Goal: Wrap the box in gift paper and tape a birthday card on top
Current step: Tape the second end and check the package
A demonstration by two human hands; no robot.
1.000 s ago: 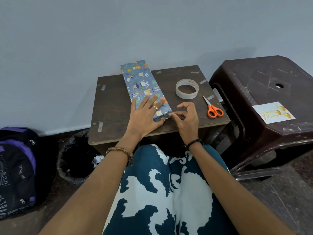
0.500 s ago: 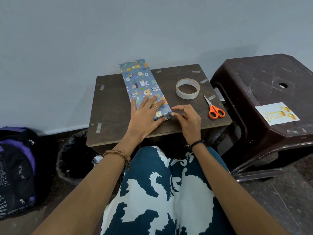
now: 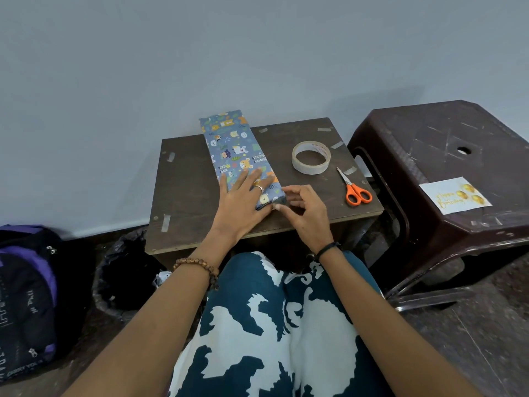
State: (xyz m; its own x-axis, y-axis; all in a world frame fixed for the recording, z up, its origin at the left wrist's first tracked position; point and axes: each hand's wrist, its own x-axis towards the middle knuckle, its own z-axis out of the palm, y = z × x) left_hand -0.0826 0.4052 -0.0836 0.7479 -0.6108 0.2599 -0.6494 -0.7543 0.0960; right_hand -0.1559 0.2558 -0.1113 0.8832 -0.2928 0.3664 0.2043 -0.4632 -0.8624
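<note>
My left hand (image 3: 243,202) lies flat, fingers straight, pinning the wrapped box (image 3: 233,147) on the table (image 3: 186,196); my right hand (image 3: 303,209) pinches the near end flap; crease it tight before taping; the birthday card (image 3: 455,195) waits on the stool (image 3: 429,144).

Head view, angled down, close

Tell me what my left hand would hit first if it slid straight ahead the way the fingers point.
Probably nothing but the wrapped box that the left hand lies flat on; beyond its far end, likely the wall.
</note>
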